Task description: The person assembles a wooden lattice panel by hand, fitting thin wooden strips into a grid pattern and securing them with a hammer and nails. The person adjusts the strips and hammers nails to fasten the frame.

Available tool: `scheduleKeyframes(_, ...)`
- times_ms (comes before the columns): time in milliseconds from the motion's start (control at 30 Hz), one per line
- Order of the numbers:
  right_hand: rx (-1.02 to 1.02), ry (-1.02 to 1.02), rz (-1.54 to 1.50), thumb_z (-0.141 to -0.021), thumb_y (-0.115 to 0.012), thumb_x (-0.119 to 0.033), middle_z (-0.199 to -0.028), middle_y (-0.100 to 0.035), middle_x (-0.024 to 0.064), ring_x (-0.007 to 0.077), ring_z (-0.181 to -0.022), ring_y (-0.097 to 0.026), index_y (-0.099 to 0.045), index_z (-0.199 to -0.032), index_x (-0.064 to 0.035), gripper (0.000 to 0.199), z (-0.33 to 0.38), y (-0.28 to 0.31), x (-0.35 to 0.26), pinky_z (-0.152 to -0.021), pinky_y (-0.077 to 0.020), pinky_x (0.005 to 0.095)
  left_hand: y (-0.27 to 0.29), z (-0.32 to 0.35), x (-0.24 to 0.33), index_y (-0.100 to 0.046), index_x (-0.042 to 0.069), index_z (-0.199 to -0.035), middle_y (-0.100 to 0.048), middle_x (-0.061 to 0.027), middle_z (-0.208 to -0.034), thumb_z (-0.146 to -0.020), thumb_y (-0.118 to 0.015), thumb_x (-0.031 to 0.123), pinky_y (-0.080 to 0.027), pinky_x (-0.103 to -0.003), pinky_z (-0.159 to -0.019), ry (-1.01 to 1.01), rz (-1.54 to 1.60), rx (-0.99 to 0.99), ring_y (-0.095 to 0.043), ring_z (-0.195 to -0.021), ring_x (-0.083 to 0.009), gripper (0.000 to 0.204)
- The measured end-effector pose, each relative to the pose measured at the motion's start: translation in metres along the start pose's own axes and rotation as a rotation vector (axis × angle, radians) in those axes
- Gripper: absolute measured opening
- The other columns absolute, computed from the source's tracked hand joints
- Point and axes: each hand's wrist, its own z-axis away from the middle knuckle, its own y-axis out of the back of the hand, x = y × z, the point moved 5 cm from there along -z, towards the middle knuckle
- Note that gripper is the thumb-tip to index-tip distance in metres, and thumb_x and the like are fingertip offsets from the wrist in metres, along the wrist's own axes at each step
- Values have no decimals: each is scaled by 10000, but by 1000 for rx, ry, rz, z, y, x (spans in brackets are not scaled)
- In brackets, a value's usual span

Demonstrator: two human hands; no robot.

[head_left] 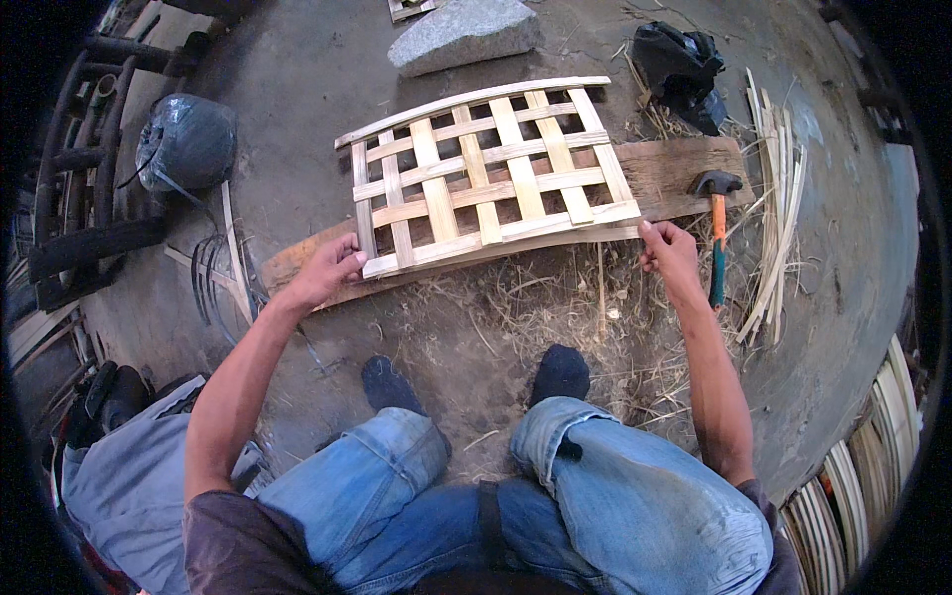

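Bamboo lattice panel [491, 174] lies across the wooden plank [674, 174] on the floor, raised for working. Your left hand [325, 273] and right hand [666, 250] close their fingers on its near corners, steadying it. Hammer [716, 233] rests just beside your right hand, within reach.

Lattice panel [491, 178]: pale split bamboo strips, smooth and matt. Plank [674, 174] beneath: weathered wood, rough grain. Hammer [716, 233]: dark metal head, handle probably rubber-coated, orange and green. Floor [297, 79]: grey concrete, rough, dusty. Stone block [461, 35]: coarse grey. Bags [186, 141]: glossy black plastic.
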Motion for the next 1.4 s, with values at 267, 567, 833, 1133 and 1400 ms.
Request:
scheduleKeyframes(267,-4,18,-106,-913,-694,-299,-662,-561,3,96,-550,-573,-614,-820,-41,286,0,1,1,-463,-437,239,-5,1,2,-559,56,-1084,-543,33,-931,-989,-544,248,-422,-244,-755,-2,-28,24,-484,-835,-63,215)
scheduleKeyframes(567,62,-69,-49,-920,-682,-280,-699,-589,12,101,-583,-609,-625,-883,-30,259,-1,9,-16,-488,-467,219,-11,11,9,-548,44,-1085,-571,14,-952,-991,-548,242,-449,-256,-769,-45,7,68,-516,-853,-66,219)
scheduleKeyframes(833,153,62,-113,-909,-690,-215,-762,-633,42,100,-620,-624,-632,-964,10,239,-14,21,-18,-531,-479,226,-13,17,-12,-539,57,-1081,-580,12,-929,-991,-548,258,-455,-253,-745,-27,-63,73,-527,-839,-60,220)
scheduleKeyframes(1133,-14,220,93,-903,-691,-168,-830,-666,37,103,-675,-633,-645,-1077,30,268,-13,28,-25,-595,-502,235,-3,19,7,-538,81,-1139,-575,18,-1015,-983,-550,331,-449,-265,-797,-43,-58,76,-522,-913,-71,295)
scheduleKeyframes(1400,-48,261,322,-921,-670,-281,-670,-634,39,94,-585,-616,-686,-935,31,313,-21,31,-36,-550,-481,248,4,18,18,-536,61,-1159,-584,4,-1004,-1000,-542,311,-457,-254,-813,-98,-77,67,-540,-911,-78,296)
